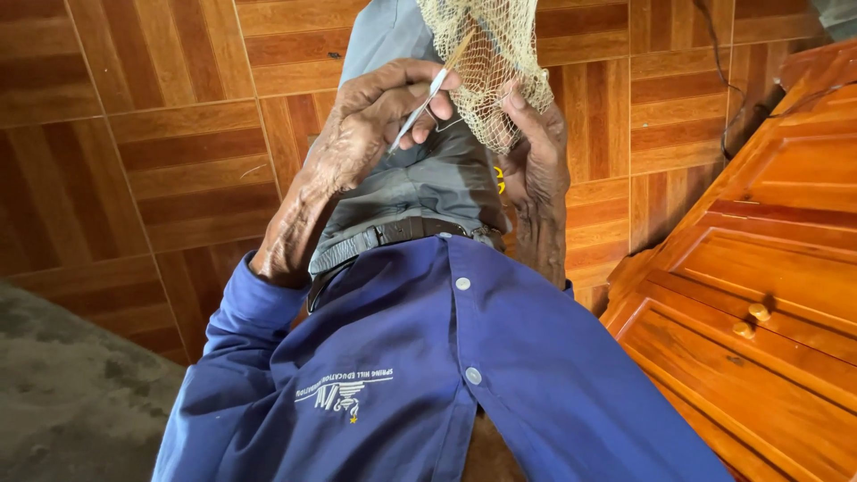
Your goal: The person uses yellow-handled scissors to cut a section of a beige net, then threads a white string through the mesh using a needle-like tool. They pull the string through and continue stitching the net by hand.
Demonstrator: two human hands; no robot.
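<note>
The left hand (375, 116) pinches a thin pale needle (428, 98) between thumb and fingertips, its tip slanting up into the net (491, 62). The right hand (536, 152) is closed on the lower edge of that tan mesh, thumb pressing it against the fingers. The net hangs from above the frame, over the lap, just in front of the grey trousers (428, 187) and the belt (393, 234).

To do this stitch well, the right hand should, I judge, keep the mesh taut — a slack loop lets the needle slip past the strand it is meant to catch. The needle is best guided near its tip, entering one opening cleanly and not snagging neighbouring threads. Holding the edge close to the working point keeps the knot even with the meshes beside it; pulling too hard would likely pucker it.

The blue shirt (428, 375) fills the foreground, with a patterned wooden floor (161, 161) below and a wooden door (759, 268) lying at the right.
</note>
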